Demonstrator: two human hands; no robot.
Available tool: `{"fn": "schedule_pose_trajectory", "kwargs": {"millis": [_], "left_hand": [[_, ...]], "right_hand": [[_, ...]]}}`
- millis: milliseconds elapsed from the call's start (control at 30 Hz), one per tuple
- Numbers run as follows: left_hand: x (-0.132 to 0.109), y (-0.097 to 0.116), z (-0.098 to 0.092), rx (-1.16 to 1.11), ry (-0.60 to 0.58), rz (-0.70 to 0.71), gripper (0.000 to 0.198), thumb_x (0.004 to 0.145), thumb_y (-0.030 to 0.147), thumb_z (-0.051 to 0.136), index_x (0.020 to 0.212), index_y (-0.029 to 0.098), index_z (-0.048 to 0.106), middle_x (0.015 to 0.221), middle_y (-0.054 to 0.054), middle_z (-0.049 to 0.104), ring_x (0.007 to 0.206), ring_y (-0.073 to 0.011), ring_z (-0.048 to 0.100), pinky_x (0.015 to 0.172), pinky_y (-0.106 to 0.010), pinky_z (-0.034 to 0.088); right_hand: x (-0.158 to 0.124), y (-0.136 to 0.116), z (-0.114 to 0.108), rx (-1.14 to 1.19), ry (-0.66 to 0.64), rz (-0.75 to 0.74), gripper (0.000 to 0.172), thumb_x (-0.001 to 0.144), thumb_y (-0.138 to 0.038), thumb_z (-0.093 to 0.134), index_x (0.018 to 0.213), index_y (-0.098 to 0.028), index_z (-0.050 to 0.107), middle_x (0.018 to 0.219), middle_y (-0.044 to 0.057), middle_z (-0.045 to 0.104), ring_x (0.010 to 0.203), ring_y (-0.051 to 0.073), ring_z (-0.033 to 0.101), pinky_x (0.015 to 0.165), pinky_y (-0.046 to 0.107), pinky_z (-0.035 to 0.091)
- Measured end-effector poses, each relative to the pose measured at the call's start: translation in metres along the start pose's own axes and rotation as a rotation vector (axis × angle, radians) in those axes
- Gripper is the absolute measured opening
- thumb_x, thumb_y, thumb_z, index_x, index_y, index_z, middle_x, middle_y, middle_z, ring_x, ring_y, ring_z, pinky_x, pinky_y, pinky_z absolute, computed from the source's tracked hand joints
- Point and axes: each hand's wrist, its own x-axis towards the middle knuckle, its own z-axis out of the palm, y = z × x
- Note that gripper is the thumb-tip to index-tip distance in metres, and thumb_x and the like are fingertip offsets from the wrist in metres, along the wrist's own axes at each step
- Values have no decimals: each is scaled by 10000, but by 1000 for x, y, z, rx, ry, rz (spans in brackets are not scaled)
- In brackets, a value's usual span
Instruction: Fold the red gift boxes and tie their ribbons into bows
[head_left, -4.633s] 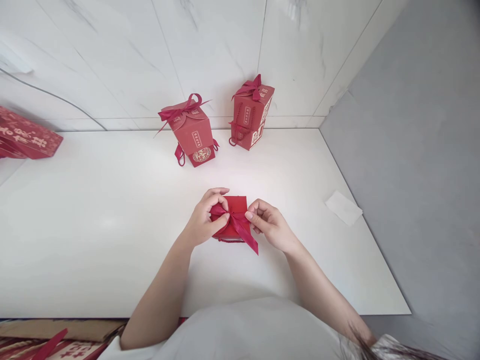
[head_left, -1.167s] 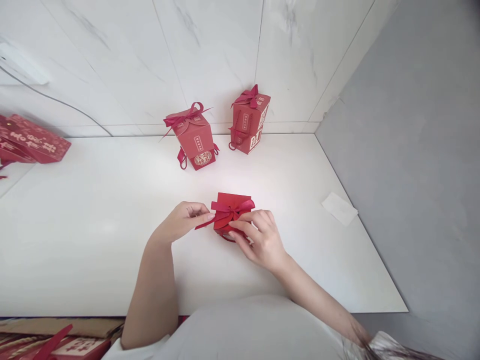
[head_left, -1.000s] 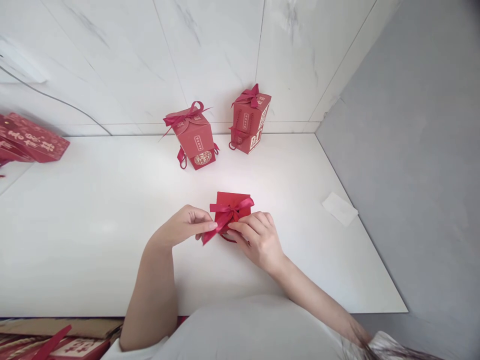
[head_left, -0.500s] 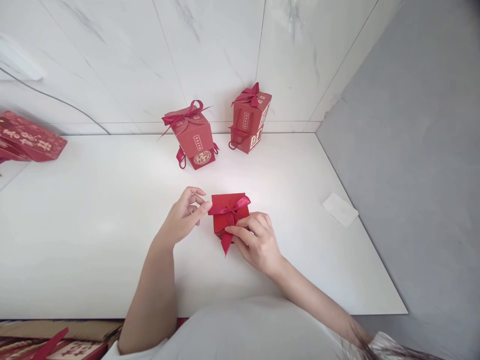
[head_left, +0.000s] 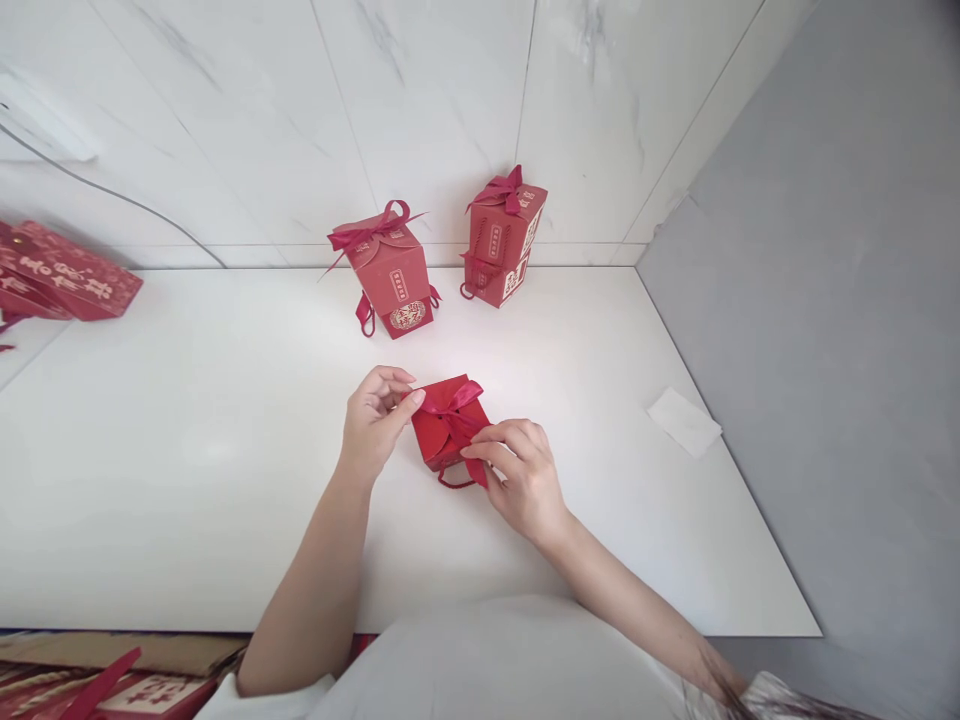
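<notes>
A small red gift box (head_left: 433, 434) stands on the white table in front of me, turned at an angle. A dark red ribbon (head_left: 459, 398) is tied in a bow across its top, and a cord handle (head_left: 456, 484) hangs at its near side. My left hand (head_left: 380, 412) pinches the ribbon's left end at the box's far left corner, thumb against fingers. At the near right, my right hand (head_left: 523, 472) grips the ribbon's hanging tail between thumb and fingers. The box's right side is partly covered by that hand.
Two taller red gift boxes with bows, one left (head_left: 388, 275) and one right (head_left: 501, 245), stand near the tiled wall. A white paper piece (head_left: 684, 422) lies by the right edge. Red packaging (head_left: 71, 270) sits far left; more red bags (head_left: 161, 692) are below the front edge.
The gift box has turned and its near side now shows the cord handle. My left hand has closed on the ribbon's left end. My right hand has drawn the tail to the right.
</notes>
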Motion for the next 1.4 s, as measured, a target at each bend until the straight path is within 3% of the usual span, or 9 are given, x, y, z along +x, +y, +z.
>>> {"fn": "schedule_pose_trajectory", "kwargs": {"millis": [67,167,300,600,933,1100,1167,1267,1400], "left_hand": [[1,-3,3,42,65,24,252,777,360,732,916,218,576,773,16,558,592,-97,490,542,-237,409],[-3,-6,16,145,274,107,342,781,361,724,1057,254,553,1078,-35,601,979,-176,590,786,-288,473],[-13,-10,37,98,327,77,622,774,351,738,1301,323,408,1386,-64,483,1336,-222,437,1052,-370,397],[-12,-14,39,-108,148,-171,748,725,388,784,1362,313,401,1352,-90,502,1140,-225,607,899,-348,547],[-9,-12,35,-103,63,-186,605,692,407,800,1207,248,523,984,-38,667,854,-205,688,765,-365,590],[-6,-17,34,-75,60,-167,651,696,448,799,1254,256,524,1147,-84,658,969,-240,681,838,-393,577],[-2,-16,21,-98,-29,-135,716,730,532,749,1344,265,496,1401,-130,537,1202,-291,599,964,-422,529],[2,-14,-11,-54,-337,-57,936,699,612,739,1495,297,360,1593,-131,300,1445,-332,341,1133,-468,378],[1,-13,-39,270,-518,-58,1244,482,367,927,1528,374,254,1591,-109,307,1473,-367,264,1132,-567,336]], "right_hand": [[0,2,1,-3,21,14,269,857,-25,586,941,-266,668,941,15,711,902,187,603,793,365,476],[-1,2,3,-17,48,13,281,846,-15,593,923,-272,679,934,23,698,894,193,599,775,369,493],[-3,1,6,4,39,51,293,847,-24,578,939,-282,682,974,47,665,935,208,587,764,372,529],[0,5,-1,120,42,233,431,856,-29,482,1215,-254,565,1234,100,580,1134,233,566,891,421,548],[1,2,-7,168,62,148,252,813,-43,496,910,-238,622,876,47,631,817,193,612,687,347,538],[-1,-1,-10,288,-16,116,166,776,-79,465,778,-230,534,732,23,557,677,177,542,576,316,462],[-2,-1,-12,377,53,155,101,825,-171,479,872,-228,547,797,36,571,700,183,552,606,333,478],[-1,5,-13,464,211,393,210,930,-342,437,1071,-235,549,1065,87,603,871,207,604,731,377,520],[6,18,-7,639,131,845,362,966,-503,411,1151,-238,573,1301,118,579,1065,242,629,812,404,555]]}}
